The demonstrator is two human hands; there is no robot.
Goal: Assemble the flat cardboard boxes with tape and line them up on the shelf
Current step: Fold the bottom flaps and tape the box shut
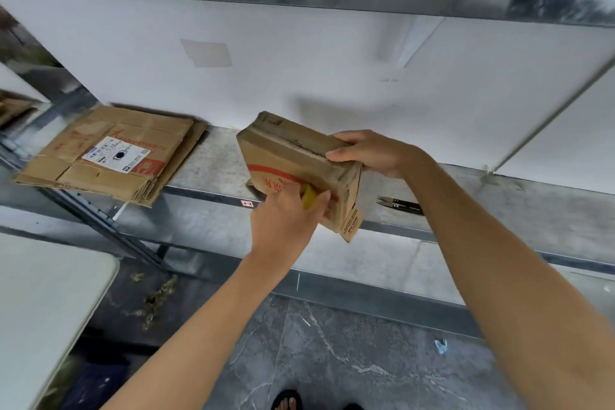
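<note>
Box (293, 156) tilted between both hands over shelf (213, 160) edge: brace with right hand (372, 151), fingers curled over its far top corner, and press yellow item (308, 197) (likely tape), pinched in left hand (283, 223), flat along near face; snips (399, 205) just under right forearm.

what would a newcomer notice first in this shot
The cardboard box at centre, held at the metal shelf: the right hand grips its upper right corner, and the left hand holds a yellow object against its front. A stack of flat boxes lies on the shelf's left.
</note>
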